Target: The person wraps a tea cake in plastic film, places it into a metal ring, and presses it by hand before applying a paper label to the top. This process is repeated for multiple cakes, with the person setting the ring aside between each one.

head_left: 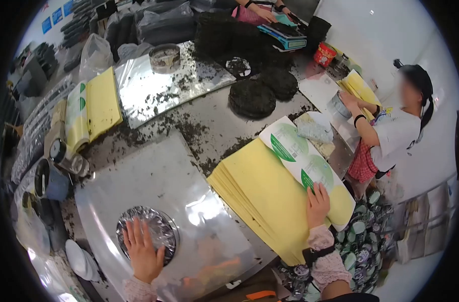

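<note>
My left hand point(143, 250) lies flat, fingers spread, on a round disc wrapped in shiny foil point(156, 229) that rests on a silver foil sheet point(189, 201). My right hand point(317, 202) presses on the edge of a white wrapper with green circles point(297, 151), which lies on a stack of yellow paper sheets point(262, 194). Neither hand grips anything.
Dark round pressed cakes point(252, 98) sit mid-table amid loose dark crumbs. Another yellow stack point(101, 103) and foil sheets point(159, 88) lie at far left. A person in white point(395, 133) works at the right; another person's hands point(267, 12) are at the far end. Wrapped discs point(358, 241) pile at lower right.
</note>
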`<state>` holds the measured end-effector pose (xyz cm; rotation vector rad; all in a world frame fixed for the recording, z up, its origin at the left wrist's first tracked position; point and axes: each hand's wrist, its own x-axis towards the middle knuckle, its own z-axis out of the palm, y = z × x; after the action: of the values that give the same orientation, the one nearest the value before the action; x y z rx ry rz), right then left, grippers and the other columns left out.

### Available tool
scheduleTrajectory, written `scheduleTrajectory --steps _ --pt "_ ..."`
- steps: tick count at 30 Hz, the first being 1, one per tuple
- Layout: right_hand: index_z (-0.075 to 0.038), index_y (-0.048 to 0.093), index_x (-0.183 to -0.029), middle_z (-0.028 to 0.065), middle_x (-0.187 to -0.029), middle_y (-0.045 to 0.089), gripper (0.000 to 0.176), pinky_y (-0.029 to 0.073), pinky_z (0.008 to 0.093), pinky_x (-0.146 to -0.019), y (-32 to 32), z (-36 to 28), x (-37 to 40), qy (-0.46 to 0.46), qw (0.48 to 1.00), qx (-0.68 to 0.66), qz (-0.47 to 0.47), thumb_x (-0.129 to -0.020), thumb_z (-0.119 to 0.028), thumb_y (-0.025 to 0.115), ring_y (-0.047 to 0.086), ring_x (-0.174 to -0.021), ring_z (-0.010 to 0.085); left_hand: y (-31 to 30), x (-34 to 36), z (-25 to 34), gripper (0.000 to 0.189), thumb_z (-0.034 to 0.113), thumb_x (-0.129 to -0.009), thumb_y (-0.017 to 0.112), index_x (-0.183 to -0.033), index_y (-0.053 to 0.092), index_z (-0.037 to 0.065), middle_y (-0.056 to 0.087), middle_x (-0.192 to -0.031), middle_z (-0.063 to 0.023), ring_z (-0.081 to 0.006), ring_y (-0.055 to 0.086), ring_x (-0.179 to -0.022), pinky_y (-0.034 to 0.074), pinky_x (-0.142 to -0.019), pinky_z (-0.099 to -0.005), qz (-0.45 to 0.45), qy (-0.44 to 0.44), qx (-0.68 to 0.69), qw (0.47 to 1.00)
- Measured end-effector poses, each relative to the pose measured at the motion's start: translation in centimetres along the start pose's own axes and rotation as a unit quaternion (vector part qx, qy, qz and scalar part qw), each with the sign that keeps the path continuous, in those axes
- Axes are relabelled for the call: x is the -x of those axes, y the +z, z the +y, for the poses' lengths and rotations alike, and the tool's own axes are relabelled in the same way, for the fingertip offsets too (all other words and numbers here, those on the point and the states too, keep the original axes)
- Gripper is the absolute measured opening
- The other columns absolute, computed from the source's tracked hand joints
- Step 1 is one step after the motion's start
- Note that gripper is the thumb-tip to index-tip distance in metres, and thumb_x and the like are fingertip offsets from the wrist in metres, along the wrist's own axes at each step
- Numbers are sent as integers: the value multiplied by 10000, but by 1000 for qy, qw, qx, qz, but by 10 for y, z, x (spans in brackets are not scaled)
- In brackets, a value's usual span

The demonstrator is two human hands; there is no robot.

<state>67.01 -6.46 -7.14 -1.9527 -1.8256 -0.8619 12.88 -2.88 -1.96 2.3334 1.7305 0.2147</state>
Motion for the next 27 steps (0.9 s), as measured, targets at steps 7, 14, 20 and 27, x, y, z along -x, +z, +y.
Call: scheduleTrajectory --steps 7,14,20,27 --pt "-14 722 -1073 146 -1108 711 189 531 369 -880 25 38 6 419 856 -302 -28 -893 -53 678 668 -1010 273 3 3 -1 839 352 -866 655 -1507 335 -84 213 -1619 -290 -499 105 -1515 75 -1218 -604 16 4 -20 1000" --pt "-7 511 -1360 102 -1305 582 342 525 362 -903 -59 75 -32 620 599 -426 274 -1071 -168 423 570 -1071 253 -1 6 0 919 522 -895 645 -1561 293 -4 167 -1637 -276 -464 89 -1528 74 -1223 -582 19 -14 -3 1000" --pt "8 481 -1415 204 -1236 633 728 501 485 -960 -33 -275 -58 -197 848 -452 -197 -871 -404 736 611 -1160 360 12 8 -1 767 498 -904 637 -1497 441 53 251 -1616 -245 -430 177 -1518 95 -1204 -617 68 -40 -49 996" --pt "42 364 -1510 268 -1546 380 967 291 488 -1187 -76 -353 -92 -383 773 -436 -254 -867 -632 625 337 -1469 401 31 16 -20 666 497 -934 598 -1497 468 165 481 -1521 -87 -313 341 -1468 198 -1181 -602 62 -8 198 978"
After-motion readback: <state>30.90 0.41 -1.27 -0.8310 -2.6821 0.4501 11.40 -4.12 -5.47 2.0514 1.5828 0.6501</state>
